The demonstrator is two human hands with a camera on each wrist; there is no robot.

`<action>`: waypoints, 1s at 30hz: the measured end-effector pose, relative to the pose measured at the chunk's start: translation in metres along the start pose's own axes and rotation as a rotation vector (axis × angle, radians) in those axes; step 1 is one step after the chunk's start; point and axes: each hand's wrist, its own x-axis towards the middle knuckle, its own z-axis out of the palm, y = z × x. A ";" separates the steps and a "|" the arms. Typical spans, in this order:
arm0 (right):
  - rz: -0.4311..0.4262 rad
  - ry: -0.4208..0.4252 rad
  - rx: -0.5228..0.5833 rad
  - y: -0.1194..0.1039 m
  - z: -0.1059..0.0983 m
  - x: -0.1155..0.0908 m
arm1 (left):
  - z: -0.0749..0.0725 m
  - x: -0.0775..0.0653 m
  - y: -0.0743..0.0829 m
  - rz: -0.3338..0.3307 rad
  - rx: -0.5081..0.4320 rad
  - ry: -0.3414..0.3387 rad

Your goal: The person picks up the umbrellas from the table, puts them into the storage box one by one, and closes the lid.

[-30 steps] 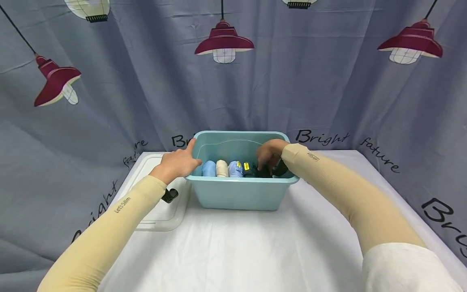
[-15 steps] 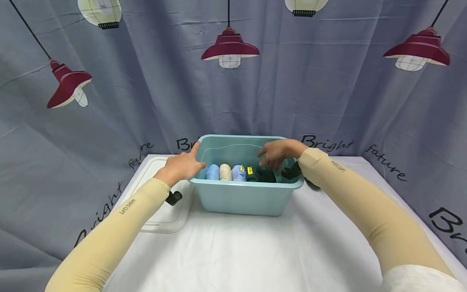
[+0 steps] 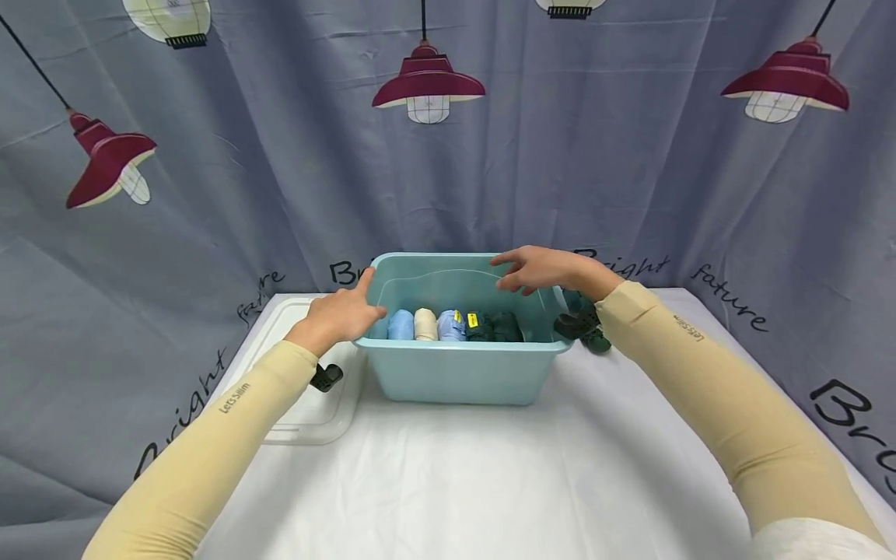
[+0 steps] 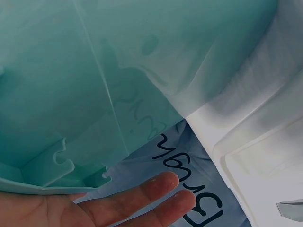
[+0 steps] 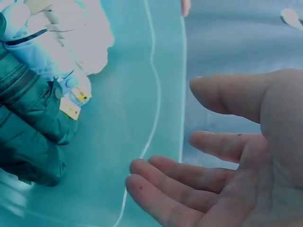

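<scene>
A light teal plastic bin (image 3: pixel 462 373) stands on the white table, with a row of rolled-up clothes along its floor. From the left come a light blue roll (image 3: pixel 401 325), a cream roll (image 3: pixel 425 324), a periwinkle roll (image 3: pixel 451 325) and two dark green rolls (image 3: pixel 507 327); yellow tags show on some. My left hand (image 3: pixel 341 315) rests at the bin's left rim, thumb over the inside, fingers straight along the outside. My right hand (image 3: pixel 539 268) hovers over the back right of the bin, fingers spread and holding nothing.
The bin's white lid (image 3: pixel 308 416) lies on the table (image 3: pixel 476 482) to the left, partly under my left arm. A dark green item (image 3: pixel 596 341) shows outside the bin's right end, mostly hidden by my right wrist. A grey printed curtain (image 3: pixel 294 171) hangs behind.
My right hand has risen out of the bin and moved up and right, uncovering the dark green rolls. The left hand has stayed at the rim.
</scene>
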 end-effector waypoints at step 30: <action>-0.037 0.346 0.138 0.053 -0.030 -0.069 | -0.002 0.001 0.001 -0.010 -0.019 -0.014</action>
